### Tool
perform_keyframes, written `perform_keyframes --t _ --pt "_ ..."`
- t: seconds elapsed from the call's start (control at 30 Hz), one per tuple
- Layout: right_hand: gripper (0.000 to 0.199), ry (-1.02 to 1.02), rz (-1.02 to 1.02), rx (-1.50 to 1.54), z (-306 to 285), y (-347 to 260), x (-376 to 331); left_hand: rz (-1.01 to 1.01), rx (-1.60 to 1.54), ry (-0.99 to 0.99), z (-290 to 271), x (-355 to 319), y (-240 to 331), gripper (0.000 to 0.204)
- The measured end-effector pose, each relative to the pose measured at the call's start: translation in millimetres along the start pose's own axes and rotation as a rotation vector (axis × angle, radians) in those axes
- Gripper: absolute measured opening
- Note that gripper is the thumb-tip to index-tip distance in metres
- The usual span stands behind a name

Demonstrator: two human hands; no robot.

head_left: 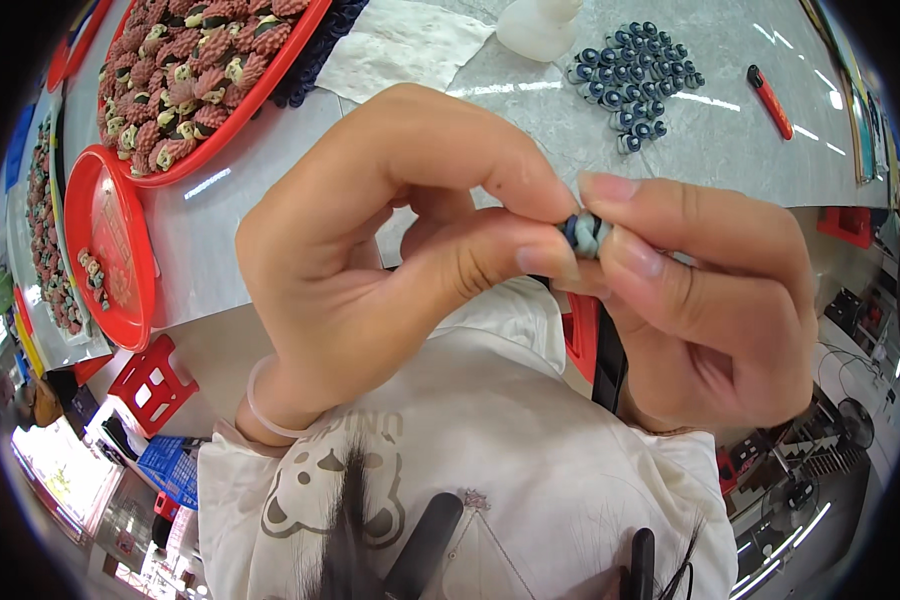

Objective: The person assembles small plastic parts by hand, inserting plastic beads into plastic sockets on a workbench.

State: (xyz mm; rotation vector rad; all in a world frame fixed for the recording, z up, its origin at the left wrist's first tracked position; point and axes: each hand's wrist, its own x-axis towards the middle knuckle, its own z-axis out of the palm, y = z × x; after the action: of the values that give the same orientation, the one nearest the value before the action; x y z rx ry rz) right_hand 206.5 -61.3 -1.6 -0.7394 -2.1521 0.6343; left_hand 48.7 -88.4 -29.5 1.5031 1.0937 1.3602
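Both my hands meet in front of my chest, above the near edge of the grey table. Between them is a tiny moulded piece in pale blue-green and dark blue; the fingertips cover much of it. My left hand pinches its left side with thumb and index finger. On the other side, the thumb and a fingertip of my right hand close on it too. Beyond the hands, on the table, stands a cluster of small dark-blue-and-pale pieces.
A large red tray heaped with pinkish-red figurines lies at the far left. Nearer is a smaller red tray with a few pieces. A white cloth, a whitish translucent object and a red utility knife lie farther back.
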Motion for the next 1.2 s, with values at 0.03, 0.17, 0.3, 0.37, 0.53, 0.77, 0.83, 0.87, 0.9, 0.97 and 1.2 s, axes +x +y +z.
perform_keyframes --t 0.03,0.17,0.3,0.37,0.53,0.77,0.83,0.87,0.9,0.97,1.2 --pt "0.018 0.184 0.018 0.246 6 9 -6 0.0 0.0 -0.001 -1 -1 -2 0.03" --pt "0.017 0.076 0.03 0.543 5 28 -10 0.185 0.133 -0.033 -3 5 -1 0.028" --pt "0.017 0.167 0.227 0.914 14 31 -12 0.415 0.298 -0.04 -6 11 -5 0.026" --pt "0.017 0.166 0.245 0.978 18 32 -13 0.4 0.284 -0.036 -3 9 -6 0.024" --pt "0.021 0.154 0.341 1.142 20 35 -17 0.403 0.309 -0.068 -6 12 -6 0.022" --pt "0.024 0.368 0.512 0.485 -31 60 -22 0.246 0.419 -0.009 -28 15 0 0.022" --pt "0.023 0.344 0.58 0.432 -39 67 -26 0.202 0.457 0.032 -40 15 1 0.021" --pt "0.021 0.321 0.648 0.382 -41 70 -27 0.193 0.473 0.018 -44 16 1 0.02" --pt "0.021 0.324 0.644 0.385 -40 73 -27 0.182 0.492 0.004 -47 17 2 0.019" --pt "0.021 0.103 0.544 0.004 -37 79 -26 0.167 0.522 -0.037 -49 23 11 0.019" --pt "0.015 0.098 0.521 -0.038 -27 78 -22 0.226 0.902 -0.156 -60 75 23 0.011"
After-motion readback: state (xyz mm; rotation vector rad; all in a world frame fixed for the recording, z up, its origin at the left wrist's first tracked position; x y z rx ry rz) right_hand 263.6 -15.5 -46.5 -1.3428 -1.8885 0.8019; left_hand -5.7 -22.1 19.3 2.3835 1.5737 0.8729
